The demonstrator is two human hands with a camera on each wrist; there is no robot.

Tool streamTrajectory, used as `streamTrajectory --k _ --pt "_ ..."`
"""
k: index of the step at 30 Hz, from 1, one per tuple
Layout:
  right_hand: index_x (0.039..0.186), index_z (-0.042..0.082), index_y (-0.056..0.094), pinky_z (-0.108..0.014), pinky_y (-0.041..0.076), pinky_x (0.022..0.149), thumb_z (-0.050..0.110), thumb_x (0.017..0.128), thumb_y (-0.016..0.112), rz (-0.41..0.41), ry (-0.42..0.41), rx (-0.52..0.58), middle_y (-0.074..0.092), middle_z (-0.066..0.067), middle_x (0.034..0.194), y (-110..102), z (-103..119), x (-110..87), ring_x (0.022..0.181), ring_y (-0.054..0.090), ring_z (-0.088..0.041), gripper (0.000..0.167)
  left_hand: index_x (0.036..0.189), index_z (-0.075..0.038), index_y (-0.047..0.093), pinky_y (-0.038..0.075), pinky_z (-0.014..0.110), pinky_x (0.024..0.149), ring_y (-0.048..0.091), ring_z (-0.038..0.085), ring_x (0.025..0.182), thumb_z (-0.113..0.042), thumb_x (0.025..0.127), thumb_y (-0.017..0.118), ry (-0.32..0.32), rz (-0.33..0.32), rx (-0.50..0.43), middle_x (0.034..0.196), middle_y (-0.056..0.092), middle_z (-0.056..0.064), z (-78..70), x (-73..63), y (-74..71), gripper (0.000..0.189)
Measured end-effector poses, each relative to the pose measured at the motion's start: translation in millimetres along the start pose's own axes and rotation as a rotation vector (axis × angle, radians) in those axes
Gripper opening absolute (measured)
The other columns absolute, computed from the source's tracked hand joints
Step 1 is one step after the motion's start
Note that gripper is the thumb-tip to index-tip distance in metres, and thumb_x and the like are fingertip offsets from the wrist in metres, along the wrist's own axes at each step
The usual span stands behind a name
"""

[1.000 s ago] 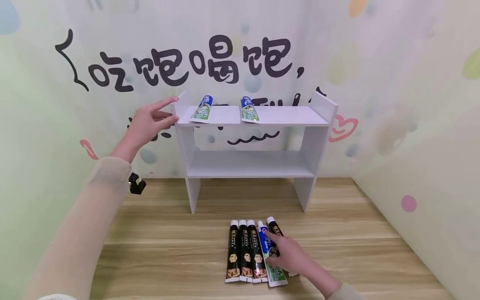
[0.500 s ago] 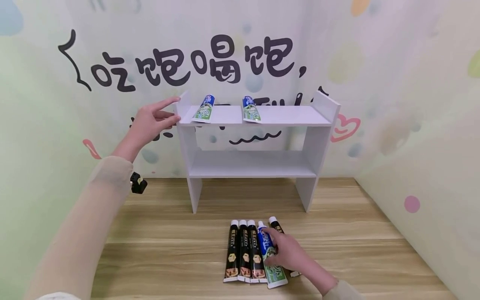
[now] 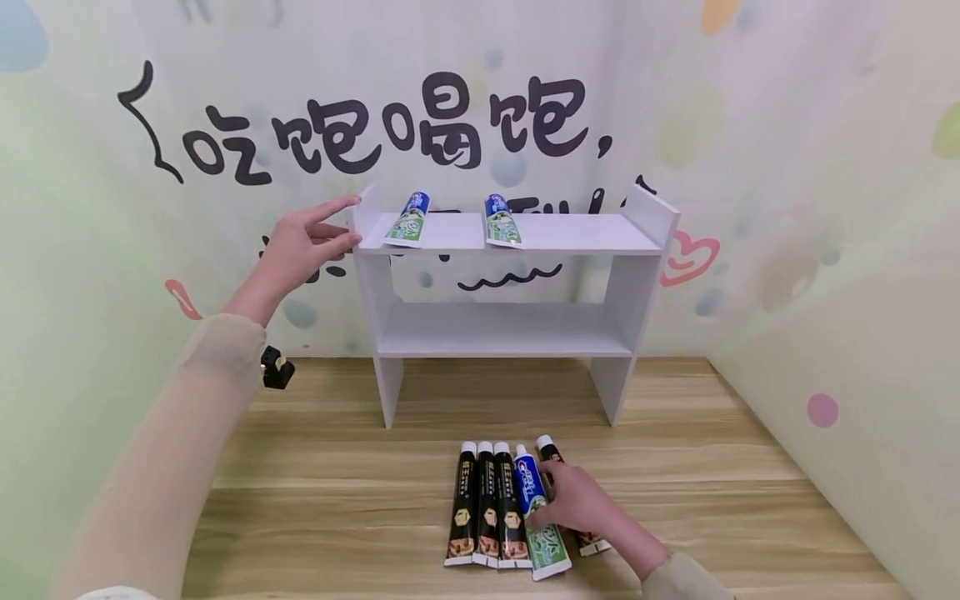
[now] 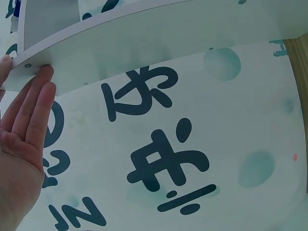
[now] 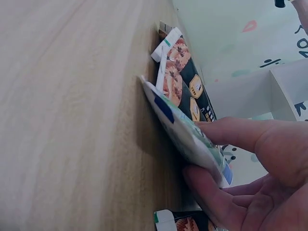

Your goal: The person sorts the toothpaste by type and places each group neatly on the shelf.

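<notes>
My left hand [image 3: 300, 242] touches the outside of the left side panel [image 4: 120, 57] of a white shelf [image 3: 502, 329], near its top, with fingers fairly straight. In the left wrist view several fingertips lie against that panel. On the table, my right hand [image 3: 581, 500] pinches a blue-and-green toothpaste tube [image 3: 551, 550] between thumb and fingers. The right wrist view shows this tube [image 5: 180, 127] tilted up on one edge. Left of it lie three black toothpaste tubes [image 3: 461, 508] side by side; another black tube [image 3: 592, 543], partly hidden by my right hand, lies to its right.
Two blue-and-green tubes [image 3: 408, 221] rest on the shelf's top board, caps toward the wall. A middle board [image 3: 502, 329] spans the shelf below. The wood table [image 3: 315, 500] ends at walls behind and right. A small black device [image 3: 277, 368] shows at my left wrist.
My right fingers have closed further round the blue-and-green tube, which has shifted slightly left at its lower end. More of the rightmost black tube shows. My left hand stays on the shelf.
</notes>
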State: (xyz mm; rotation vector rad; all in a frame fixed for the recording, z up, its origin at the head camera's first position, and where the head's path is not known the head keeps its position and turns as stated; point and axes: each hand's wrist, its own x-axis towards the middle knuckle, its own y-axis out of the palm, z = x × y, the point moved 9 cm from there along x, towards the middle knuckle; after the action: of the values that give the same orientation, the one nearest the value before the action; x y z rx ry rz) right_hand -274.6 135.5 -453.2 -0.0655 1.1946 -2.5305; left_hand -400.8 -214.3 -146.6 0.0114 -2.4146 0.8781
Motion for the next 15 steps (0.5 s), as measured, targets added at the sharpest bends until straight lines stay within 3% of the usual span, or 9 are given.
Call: streamTrajectory --k 8,15 --pt "0.141 -0.015 0.036 -0.033 0.057 0.048 0.009 0.069 0.087 0.069 0.036 0.256 0.063 -0.011 0.081 6.7 -10.2 0.0 0.050 0.063 -0.017 0.091 0.146 -0.030 0.050 0.054 0.007 0.071 0.067 -0.008 0.079 -0.022 0.093 0.069 -0.004 -0.005 0.000 0.120 0.068 0.026 0.8 1.0 0.6 0.057" --pt "0.146 -0.015 0.029 -0.034 0.058 0.048 0.015 0.075 0.085 0.130 0.003 0.286 0.064 -0.012 0.081 10.9 -7.7 -2.3 0.050 0.063 -0.017 0.096 0.147 -0.031 0.049 0.054 0.007 0.071 0.066 -0.010 0.079 -0.022 0.094 0.068 -0.013 -0.005 -0.001 0.121 0.068 0.025 4.1 1.1 1.2 0.057"
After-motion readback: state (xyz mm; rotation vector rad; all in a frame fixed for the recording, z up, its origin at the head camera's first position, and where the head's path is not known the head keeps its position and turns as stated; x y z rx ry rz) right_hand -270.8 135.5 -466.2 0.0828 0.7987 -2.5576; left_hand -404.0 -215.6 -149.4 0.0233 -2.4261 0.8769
